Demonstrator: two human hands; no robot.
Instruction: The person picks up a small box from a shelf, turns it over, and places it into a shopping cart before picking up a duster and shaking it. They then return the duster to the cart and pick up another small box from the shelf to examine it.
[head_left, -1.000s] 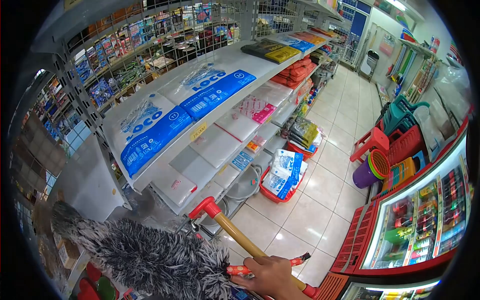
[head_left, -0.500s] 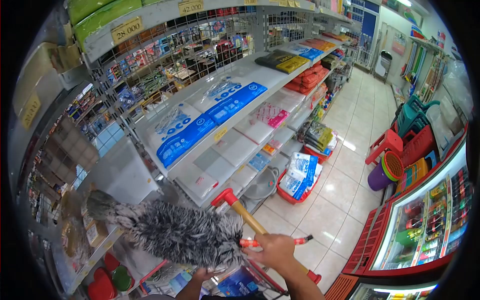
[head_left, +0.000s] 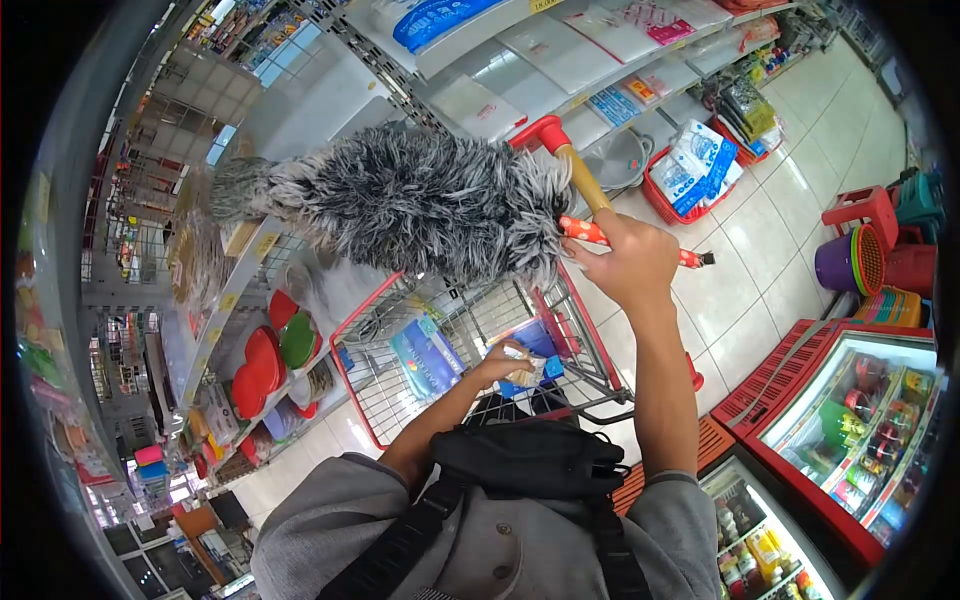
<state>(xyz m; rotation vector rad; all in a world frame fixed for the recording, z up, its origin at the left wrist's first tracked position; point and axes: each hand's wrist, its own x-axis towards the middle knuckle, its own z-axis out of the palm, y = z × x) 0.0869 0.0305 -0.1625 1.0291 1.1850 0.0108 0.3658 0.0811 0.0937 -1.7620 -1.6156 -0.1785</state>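
My right hand (head_left: 632,258) is wrapped round the orange-red handle of a fluffy grey duster (head_left: 420,205) and a wooden stick (head_left: 588,185) with a red end. The duster points left across the view. Lower down, my left hand (head_left: 503,366) is closed on a small pale item (head_left: 524,366) above the shopping cart, and what the item is cannot be made out. Inside the cart (head_left: 385,372) lie a blue-green box (head_left: 425,357) and a blue package (head_left: 545,372).
Shelves (head_left: 470,45) with plastic bag packs run along the top. A red basket (head_left: 665,205) stands on the tiled floor (head_left: 740,240). At right are a red stool (head_left: 862,212), nested baskets (head_left: 838,262) and a drinks cooler (head_left: 850,425). Heart-shaped red items (head_left: 262,360) sit on the left shelf.
The view has tilted down, bringing the cart and my torso into sight. My left hand, partly hidden before, now shows with a small item. The duster and stick remain in my right hand.
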